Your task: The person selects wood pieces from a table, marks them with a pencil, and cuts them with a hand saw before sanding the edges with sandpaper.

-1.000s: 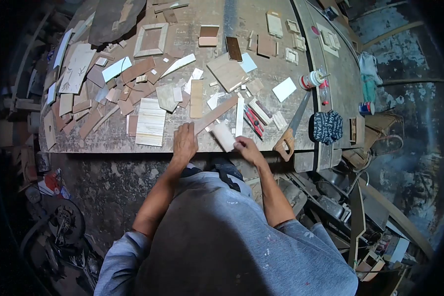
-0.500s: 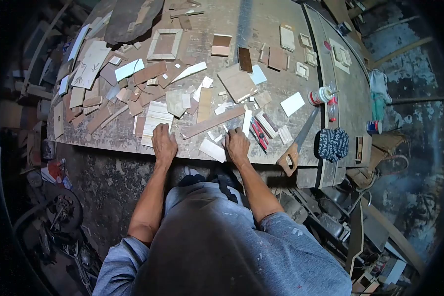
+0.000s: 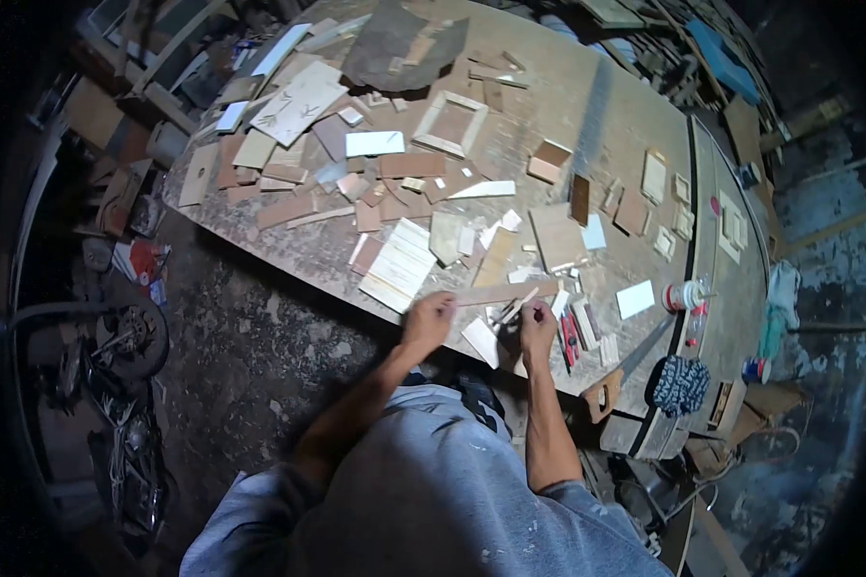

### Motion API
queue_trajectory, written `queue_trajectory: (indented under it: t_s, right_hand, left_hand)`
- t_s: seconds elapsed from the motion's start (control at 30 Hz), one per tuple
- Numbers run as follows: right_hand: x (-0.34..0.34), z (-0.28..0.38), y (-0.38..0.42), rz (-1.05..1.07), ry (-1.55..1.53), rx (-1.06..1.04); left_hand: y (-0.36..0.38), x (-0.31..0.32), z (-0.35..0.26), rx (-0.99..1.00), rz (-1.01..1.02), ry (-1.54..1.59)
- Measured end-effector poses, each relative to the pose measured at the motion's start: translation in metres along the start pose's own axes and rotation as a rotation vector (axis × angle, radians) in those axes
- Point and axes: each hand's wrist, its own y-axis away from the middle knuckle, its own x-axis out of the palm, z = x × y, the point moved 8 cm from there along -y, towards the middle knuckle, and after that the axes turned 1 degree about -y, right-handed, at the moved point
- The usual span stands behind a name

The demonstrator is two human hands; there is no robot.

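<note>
My right hand (image 3: 539, 332) is pinched around a thin, pale wooden strip (image 3: 518, 309) near the table's front edge. To its left, my left hand (image 3: 429, 324) has curled fingers beside the near end of a long brown wood strip (image 3: 500, 293). Whether it touches that strip or holds something small is hidden. A white rectangular piece (image 3: 481, 341) lies between the hands at the edge. Left of my left hand rests a pale grooved panel (image 3: 397, 264). Red-handled pliers (image 3: 570, 338) lie just right of my right hand.
Wood offcuts cover the worktable (image 3: 260, 240). A handsaw (image 3: 603, 396) lies at the front right, near a patterned dark cloth item (image 3: 680, 385) and a white tub (image 3: 681, 296). An empty wooden frame (image 3: 451, 123) sits farther back. A motorcycle (image 3: 130, 423) stands at lower left.
The view has turned, so the table sits further right and tilted. My left hand has left the grooved panel and moved toward the long strip. My right hand now has a thin strip.
</note>
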Motion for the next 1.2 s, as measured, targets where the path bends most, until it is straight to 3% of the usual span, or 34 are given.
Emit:
queue_trajectory:
  t_s: [0.07,0.17,0.27,0.4,0.57,0.7,0.73,0.77,0.9,1.0,1.1,1.2]
  right_hand:
    - [0.016,0.022,0.014,0.091,-0.101,0.092]
    - [0.04,0.049,0.032,0.102,-0.264,0.204]
    - [0.046,0.056,0.034,0.028,-0.331,0.214]
    - [0.054,0.069,0.038,0.087,-0.469,0.22]
    - [0.057,0.052,0.047,0.156,-0.502,0.252]
    - [0.057,0.016,0.053,0.166,-0.213,0.252]
    - [0.058,0.034,0.066,0.12,-0.253,0.313]
    - [0.06,0.028,0.064,0.19,-0.271,0.243]
    - [0.068,0.021,0.084,0.249,-0.465,0.433]
    - [0.065,0.003,0.09,0.281,-0.315,0.328]
    - [0.044,-0.025,0.104,0.193,-0.293,0.378]
    - [-0.014,-0.061,0.106,-0.081,-0.027,0.38]
  left_hand:
    - [-0.002,0.02,-0.017,0.062,0.118,0.151]
    - [-0.005,0.033,-0.045,0.135,0.137,0.272]
    - [-0.013,0.035,-0.057,0.226,0.13,0.139]
    - [-0.018,0.024,-0.073,0.385,0.154,0.026]
    - [-0.006,0.043,-0.028,-0.095,0.503,0.408]
    - [0.021,0.033,-0.024,-0.163,0.579,0.58]
    - [0.025,0.031,-0.023,-0.167,0.609,0.626]
    - [0.026,0.03,-0.022,-0.172,0.617,0.582]
    - [0.027,0.029,-0.004,-0.191,0.615,0.52]
    - [0.037,0.035,0.01,-0.223,0.64,0.484]
    - [0.054,0.047,0.02,-0.318,0.69,0.325]
    - [0.053,0.069,0.043,-0.174,0.664,0.094]
